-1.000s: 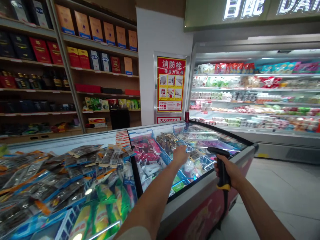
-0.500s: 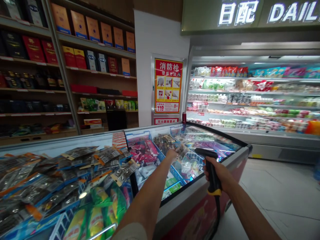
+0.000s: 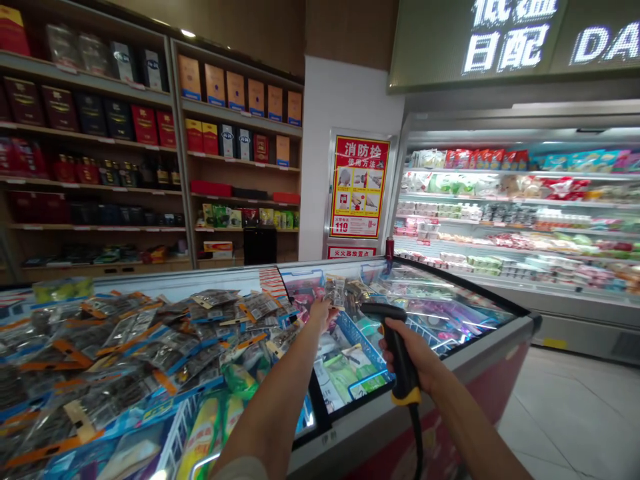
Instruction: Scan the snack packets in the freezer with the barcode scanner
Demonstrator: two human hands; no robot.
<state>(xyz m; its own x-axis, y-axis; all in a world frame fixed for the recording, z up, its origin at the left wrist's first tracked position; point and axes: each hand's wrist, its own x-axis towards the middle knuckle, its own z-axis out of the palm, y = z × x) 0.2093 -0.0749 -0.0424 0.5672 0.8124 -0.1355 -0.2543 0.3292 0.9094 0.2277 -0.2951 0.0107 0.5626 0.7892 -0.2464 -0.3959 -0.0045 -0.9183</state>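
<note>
My left hand reaches out over the chest freezer, its fingers closed on a small clear packet with brownish contents. In my right hand is a black and yellow barcode scanner, held upright by its handle, with its head pointing left towards the packet. A black cable hangs from the scanner's lower end. Many similar packets with orange and blue edges lie heaped on the left part of the freezer. Below the left hand, bagged goods lie inside the freezer.
The chest freezer's rim runs along the right. Blue baskets divide its inside. Shelves of boxes and bottles stand behind on the left, a red poster in the middle, and a lit refrigerated display on the right.
My left hand has moved left with the packet, which now stands more upright. The scanner has shifted slightly left, and the camera view has turned left.
</note>
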